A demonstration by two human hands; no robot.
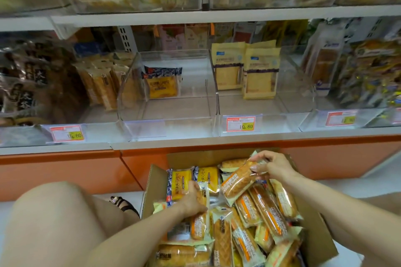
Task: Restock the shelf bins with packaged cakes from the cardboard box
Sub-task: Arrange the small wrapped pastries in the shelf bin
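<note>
Head: one box (152, 188), perhaps twenty cakes (269, 210)

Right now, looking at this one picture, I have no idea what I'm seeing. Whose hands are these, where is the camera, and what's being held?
No machine here, only a person's two bare hands. The one picture comes from a camera worn on the head, looking forward and down. At the bottom sits an open cardboard box full of packaged cakes. The right hand pinches a brown waffle cake packet above the box. The left hand is down among the packets beside a yellow cake pack; whether it grips one is unclear. Above, a clear shelf bin holds a single yellow pack.
</note>
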